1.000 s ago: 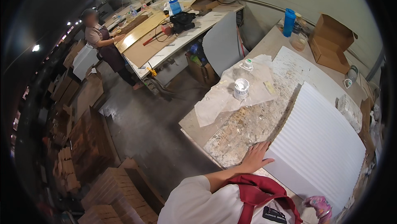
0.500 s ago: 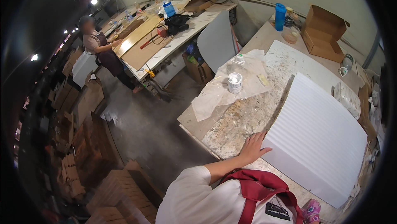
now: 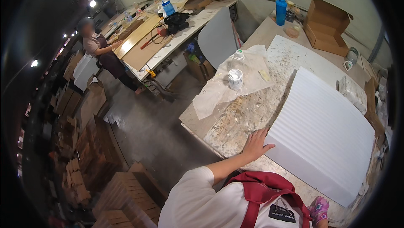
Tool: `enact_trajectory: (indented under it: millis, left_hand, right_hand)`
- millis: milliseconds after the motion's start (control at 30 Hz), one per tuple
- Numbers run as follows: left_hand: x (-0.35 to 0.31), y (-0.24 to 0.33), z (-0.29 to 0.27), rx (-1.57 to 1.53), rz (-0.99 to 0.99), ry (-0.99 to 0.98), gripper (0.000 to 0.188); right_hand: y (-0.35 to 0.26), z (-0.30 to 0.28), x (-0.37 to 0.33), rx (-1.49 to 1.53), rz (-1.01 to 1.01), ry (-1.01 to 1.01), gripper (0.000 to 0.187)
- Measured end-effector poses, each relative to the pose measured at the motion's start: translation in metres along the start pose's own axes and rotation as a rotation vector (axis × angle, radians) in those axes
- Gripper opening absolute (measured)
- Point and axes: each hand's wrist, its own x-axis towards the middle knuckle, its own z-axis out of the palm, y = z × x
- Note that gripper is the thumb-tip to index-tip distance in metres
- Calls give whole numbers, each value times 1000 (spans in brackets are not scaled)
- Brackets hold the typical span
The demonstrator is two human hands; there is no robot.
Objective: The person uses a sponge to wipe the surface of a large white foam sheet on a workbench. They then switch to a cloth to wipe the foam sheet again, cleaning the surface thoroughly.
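A white block with a finely ridged top (image 3: 322, 129), perhaps a stack of thin sheets, lies on the worktable (image 3: 233, 133) in front of me. My left hand (image 3: 256, 145) rests at its near left corner, fingers stretched out along the left side and thumb pointing toward the front face. At the lower edge, my right hand (image 3: 319, 208) appears in a pink flowered covering, beside the table's front edge; its fingers cannot be made out. Beyond my left hand, an open white tub (image 3: 235, 80) stands on a crumpled translucent sheet (image 3: 206, 104).
At the back are a blue bottle (image 3: 280, 11), jars and an open cardboard box (image 3: 326, 28). A plastic-wrapped white bundle (image 3: 352, 94) lies right of the block. Across the floor, a person (image 3: 103, 51) stands at another bench (image 3: 202, 26). Stacked cardboard (image 3: 126, 194) is at lower left.
The whole view has shifted slightly. My left hand stays at the block's corner, and slightly more of my covered right hand shows at the lower edge.
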Motion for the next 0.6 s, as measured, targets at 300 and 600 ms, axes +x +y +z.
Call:
enact_trajectory:
  millis: [300,600]
  left_hand:
    - [0,-34,28,34,-123,70,77]
    - [-3,12,22,-295,-127,87,61]
  right_hand:
    - [-11,-40,-2,22,-199,-46,28]
    - [44,5,-48,516,-198,289,31]
